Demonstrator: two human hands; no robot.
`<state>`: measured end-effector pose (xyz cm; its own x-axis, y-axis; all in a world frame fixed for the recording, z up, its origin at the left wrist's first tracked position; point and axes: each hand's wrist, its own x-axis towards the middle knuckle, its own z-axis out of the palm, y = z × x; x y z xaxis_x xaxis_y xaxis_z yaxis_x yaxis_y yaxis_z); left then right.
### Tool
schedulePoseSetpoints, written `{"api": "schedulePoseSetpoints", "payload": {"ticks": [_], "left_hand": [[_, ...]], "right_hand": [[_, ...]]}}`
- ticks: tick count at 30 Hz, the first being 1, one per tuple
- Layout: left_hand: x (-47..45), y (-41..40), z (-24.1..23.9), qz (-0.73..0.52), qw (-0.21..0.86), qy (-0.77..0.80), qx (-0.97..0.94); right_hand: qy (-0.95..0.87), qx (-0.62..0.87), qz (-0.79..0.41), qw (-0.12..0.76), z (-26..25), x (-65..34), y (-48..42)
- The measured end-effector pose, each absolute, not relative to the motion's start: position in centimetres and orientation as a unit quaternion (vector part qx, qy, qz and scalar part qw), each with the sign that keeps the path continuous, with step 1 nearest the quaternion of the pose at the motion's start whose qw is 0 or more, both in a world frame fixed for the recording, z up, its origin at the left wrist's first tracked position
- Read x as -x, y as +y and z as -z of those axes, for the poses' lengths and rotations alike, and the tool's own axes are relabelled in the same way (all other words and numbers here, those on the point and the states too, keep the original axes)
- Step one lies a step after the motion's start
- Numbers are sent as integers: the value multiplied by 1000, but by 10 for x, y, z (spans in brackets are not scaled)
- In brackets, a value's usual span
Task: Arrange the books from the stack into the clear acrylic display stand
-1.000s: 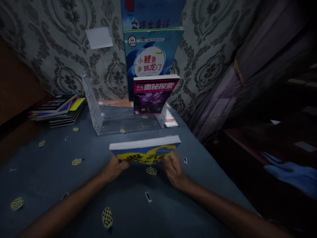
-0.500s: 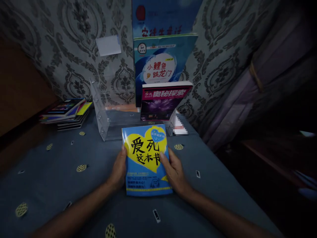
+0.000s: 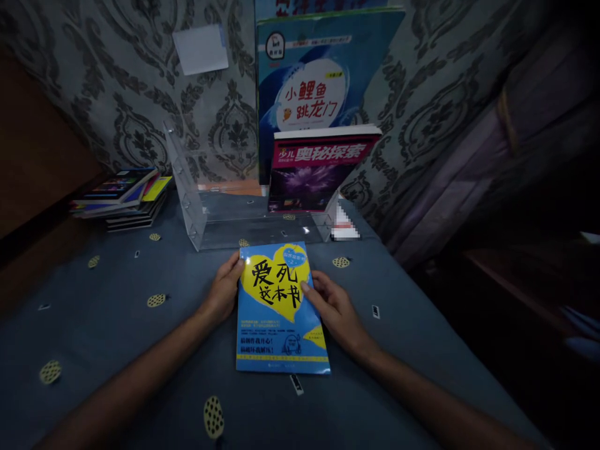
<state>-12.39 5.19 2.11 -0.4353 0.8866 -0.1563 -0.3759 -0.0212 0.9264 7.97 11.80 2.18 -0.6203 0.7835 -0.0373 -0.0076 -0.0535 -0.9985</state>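
A blue book (image 3: 281, 340) with a yellow heart and black lettering on its cover is held between my two hands, above the cloth. My left hand (image 3: 225, 290) grips its left edge near the upper corner. On the opposite edge, my right hand (image 3: 338, 310) has its thumb over the cover and its other fingers partly hidden behind. Just beyond the book stands a clear plastic rack (image 3: 185, 181). In its right part lean a dark purple and pink book (image 3: 309, 178) and, behind that, a taller blue-green book (image 3: 370, 56).
A stack of books (image 3: 122, 194) lies at the left on the blue-grey tablecloth (image 3: 94, 319). Patterned wallpaper (image 3: 225, 100) with a white card (image 3: 200, 50) rises behind. A tied curtain (image 3: 450, 162) hangs at the right, past the table's edge.
The view has tipped downward and closer, so the rack and its books sit higher. The blue book's top now leans farther away; both hands keep hold of its sides.
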Motion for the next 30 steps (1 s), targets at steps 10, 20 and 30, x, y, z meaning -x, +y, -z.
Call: {"api": "schedulePoseSetpoints", "payload": {"ticks": [10, 20, 30], "left_hand": [[163, 35, -30, -326, 50, 716, -615], [147, 30, -22, -215, 2, 677, -704], [147, 40, -42, -200, 53, 672, -711]], "right_hand": [[-741, 366, -462, 321, -6, -86, 139], [-807, 336, -360, 326, -17, -90, 136], [-731, 260, -576, 258, -19, -83, 96]]}}
